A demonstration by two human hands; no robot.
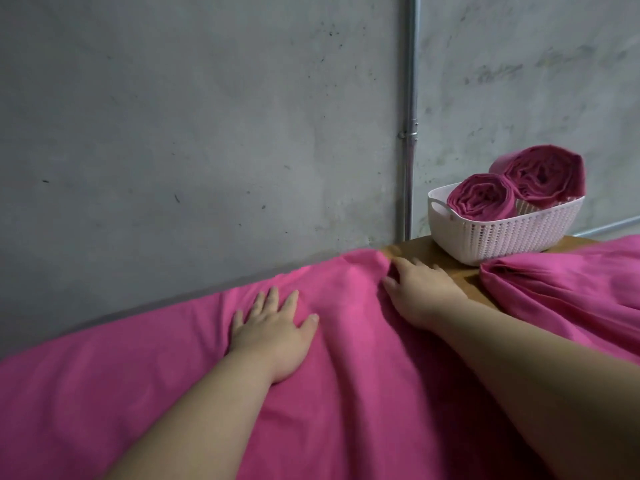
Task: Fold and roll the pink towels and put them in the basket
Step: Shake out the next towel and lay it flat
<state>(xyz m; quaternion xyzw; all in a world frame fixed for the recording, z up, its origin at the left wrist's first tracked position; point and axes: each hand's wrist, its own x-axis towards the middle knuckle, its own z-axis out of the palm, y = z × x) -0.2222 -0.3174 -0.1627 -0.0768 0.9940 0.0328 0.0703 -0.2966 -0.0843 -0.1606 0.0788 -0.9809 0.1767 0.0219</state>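
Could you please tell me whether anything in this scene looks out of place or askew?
The rear rolled towel sits tilted, well above the rim of the white basket, leaning against the front rolled towel. A bunched pink towel crowds the basket's base. Nothing looks spilled or damaged.

A wide bright-pink cloth towel (138,375) lies spread over a brown wooden tabletop (436,252). The left hand (273,330) presses flat on it, fingers straight. The right hand (420,289) pinches its raised far edge. Just beyond, a white perforated plastic basket (502,233) holds two rolled dark-pink towels (479,197). A bunched pink towel (571,289) touches the basket's base. Behind stands a grey concrete wall (207,116).
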